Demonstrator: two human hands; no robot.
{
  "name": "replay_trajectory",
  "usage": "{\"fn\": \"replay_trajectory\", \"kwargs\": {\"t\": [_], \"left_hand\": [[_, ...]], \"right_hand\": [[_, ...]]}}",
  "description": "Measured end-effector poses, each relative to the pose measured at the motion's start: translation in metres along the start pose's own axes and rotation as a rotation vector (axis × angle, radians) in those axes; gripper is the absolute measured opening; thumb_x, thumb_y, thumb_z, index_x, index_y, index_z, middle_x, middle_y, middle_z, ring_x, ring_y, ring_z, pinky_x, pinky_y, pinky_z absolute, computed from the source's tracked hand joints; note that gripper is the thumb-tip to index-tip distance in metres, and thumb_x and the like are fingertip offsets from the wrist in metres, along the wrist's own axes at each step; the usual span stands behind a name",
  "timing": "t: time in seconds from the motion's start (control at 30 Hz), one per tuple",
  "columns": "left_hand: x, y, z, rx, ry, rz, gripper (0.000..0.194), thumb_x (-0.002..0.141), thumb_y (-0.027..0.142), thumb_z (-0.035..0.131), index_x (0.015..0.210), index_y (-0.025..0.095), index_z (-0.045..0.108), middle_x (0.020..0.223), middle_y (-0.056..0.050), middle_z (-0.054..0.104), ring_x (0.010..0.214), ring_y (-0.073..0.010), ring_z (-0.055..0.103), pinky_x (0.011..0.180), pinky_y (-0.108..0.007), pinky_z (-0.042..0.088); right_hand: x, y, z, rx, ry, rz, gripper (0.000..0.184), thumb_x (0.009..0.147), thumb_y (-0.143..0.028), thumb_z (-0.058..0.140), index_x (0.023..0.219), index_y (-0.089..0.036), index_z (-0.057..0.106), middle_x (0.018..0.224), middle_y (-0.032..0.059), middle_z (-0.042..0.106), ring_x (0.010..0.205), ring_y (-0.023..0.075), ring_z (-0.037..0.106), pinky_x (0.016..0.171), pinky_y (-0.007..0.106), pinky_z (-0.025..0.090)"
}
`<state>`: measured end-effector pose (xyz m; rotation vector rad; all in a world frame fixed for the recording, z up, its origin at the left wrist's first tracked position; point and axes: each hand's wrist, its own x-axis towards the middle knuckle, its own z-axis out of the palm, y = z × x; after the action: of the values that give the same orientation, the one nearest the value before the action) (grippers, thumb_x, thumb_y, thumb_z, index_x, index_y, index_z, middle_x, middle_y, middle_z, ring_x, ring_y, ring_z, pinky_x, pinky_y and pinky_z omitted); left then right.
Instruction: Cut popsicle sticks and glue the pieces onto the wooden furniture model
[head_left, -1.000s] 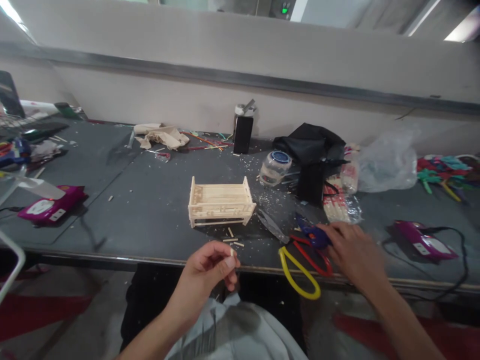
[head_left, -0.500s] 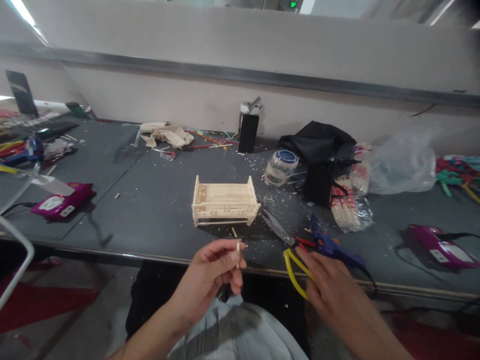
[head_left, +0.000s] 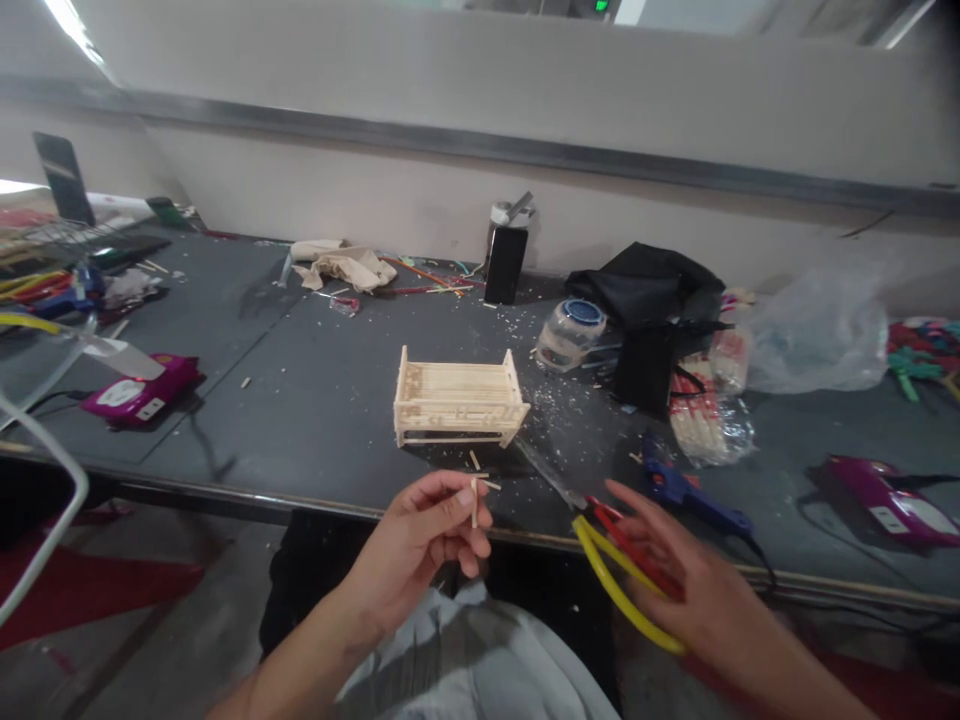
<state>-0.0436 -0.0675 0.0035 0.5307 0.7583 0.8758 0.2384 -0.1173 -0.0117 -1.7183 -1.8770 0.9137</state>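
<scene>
My left hand [head_left: 431,530] pinches a short wooden stick [head_left: 474,505] upright between thumb and fingers, just off the table's front edge. In my right hand [head_left: 690,575] is a pair of scissors [head_left: 630,590] with red and yellow handles. The fingers are around the red handle, and the yellow one angles out below. Its long grey blades point left, toward a small model bed [head_left: 461,400] built of thin wooden sticks. Short stick pieces [head_left: 475,460] lie between the bed and my left hand. To the right rests a blue glue gun [head_left: 694,495].
A clear jar [head_left: 571,335] with a blue lid, a black bag [head_left: 649,280] and packed sticks [head_left: 701,410] lie at the right. A phone [head_left: 507,265] leans on a bottle at the back. Purple power boxes [head_left: 142,390] sit at both sides, with cords.
My right hand has taken hold of the scissors and drawn them slightly back toward me, away from the glue gun. My left hand still pinches the stick. The view has shifted slightly.
</scene>
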Motion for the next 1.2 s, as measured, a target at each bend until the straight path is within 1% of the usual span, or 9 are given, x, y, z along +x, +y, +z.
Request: {"fn": "replay_trajectory", "kwargs": {"t": [0.1,0.2,0.3,0.4,0.47,0.53,0.73,0.93,1.2], "left_hand": [[-0.003,-0.002,0.004,0.088,0.008,0.076,0.017,0.076,0.027,0.073,0.085,0.014,0.068,0.072,-0.003,0.063,0.056,-0.0097,0.058,0.048,-0.019,0.047],[-0.005,-0.005,0.007,0.167,0.004,0.137,0.015,0.076,0.028,0.073,0.082,0.015,0.07,0.067,-0.001,0.061,0.054,-0.0076,0.052,0.048,-0.018,0.043],[-0.006,-0.006,0.009,0.246,0.007,0.161,0.015,0.076,0.03,0.073,0.08,0.015,0.07,0.066,0.0,0.059,0.054,-0.0069,0.05,0.049,-0.018,0.04],[-0.007,-0.007,0.01,0.28,-0.001,0.169,0.015,0.076,0.031,0.073,0.078,0.016,0.071,0.067,0.0,0.058,0.055,-0.0069,0.048,0.051,-0.018,0.038],[-0.009,-0.008,0.011,0.28,-0.023,0.183,0.014,0.075,0.03,0.073,0.077,0.016,0.071,0.067,0.0,0.057,0.055,-0.0065,0.046,0.051,-0.018,0.037],[-0.01,-0.007,0.012,0.27,-0.049,0.205,0.012,0.074,0.028,0.075,0.077,0.017,0.072,0.069,0.0,0.057,0.055,-0.006,0.045,0.051,-0.017,0.036],[-0.011,-0.004,0.013,0.238,-0.089,0.234,0.006,0.07,0.019,0.077,0.074,0.016,0.074,0.065,0.001,0.057,0.056,-0.0057,0.047,0.051,-0.016,0.036],[-0.01,-0.005,0.009,0.237,-0.11,0.283,0.004,0.072,0.018,0.076,0.075,0.018,0.074,0.071,0.001,0.061,0.061,-0.0066,0.052,0.056,-0.016,0.04],[-0.01,-0.004,0.007,0.33,-0.119,0.324,0.004,0.076,0.02,0.073,0.074,0.016,0.072,0.073,0.0,0.061,0.066,-0.0078,0.053,0.06,-0.017,0.042]], "right_hand": [[-0.014,-0.019,0.017,0.37,-0.042,0.086,0.063,0.076,-0.026,0.061,0.136,-0.029,0.04,0.089,0.003,0.066,0.074,0.0167,0.067,0.065,0.027,0.055],[-0.024,-0.036,0.036,0.476,0.101,0.099,0.045,0.074,-0.032,0.065,0.117,-0.028,0.054,0.073,-0.0009,0.061,0.057,0.013,0.059,0.05,0.022,0.049],[-0.025,-0.045,0.042,0.354,0.155,-0.012,0.037,0.079,-0.033,0.061,0.115,-0.029,0.056,0.086,0.002,0.065,0.069,0.0155,0.064,0.06,0.023,0.053],[-0.022,-0.046,0.035,0.059,0.043,-0.148,0.048,0.084,-0.024,0.055,0.131,-0.032,0.047,0.107,0.0043,0.065,0.094,0.0185,0.065,0.08,0.027,0.054],[-0.019,-0.045,0.03,-0.097,-0.04,-0.231,0.06,0.083,-0.018,0.054,0.139,-0.033,0.037,0.125,0.0064,0.057,0.114,0.0213,0.057,0.091,0.031,0.051],[-0.016,-0.045,0.027,-0.182,-0.089,-0.271,0.066,0.082,-0.013,0.053,0.142,-0.032,0.032,0.132,0.0077,0.05,0.12,0.0223,0.051,0.095,0.032,0.048],[-0.007,-0.062,0.023,-0.211,-0.164,-0.269,0.059,0.079,-0.006,0.051,0.133,-0.026,0.041,0.103,0.0061,0.054,0.094,0.0185,0.057,0.083,0.03,0.05],[-0.006,-0.067,0.017,-0.236,-0.208,-0.249,0.06,0.074,-0.002,0.051,0.129,-0.025,0.042,0.102,0.0049,0.052,0.092,0.018,0.054,0.082,0.031,0.046],[-0.003,-0.07,0.015,-0.271,-0.272,-0.199,0.051,0.08,-0.007,0.051,0.127,-0.026,0.044,0.098,0.0035,0.053,0.09,0.0185,0.054,0.08,0.033,0.044]]}}
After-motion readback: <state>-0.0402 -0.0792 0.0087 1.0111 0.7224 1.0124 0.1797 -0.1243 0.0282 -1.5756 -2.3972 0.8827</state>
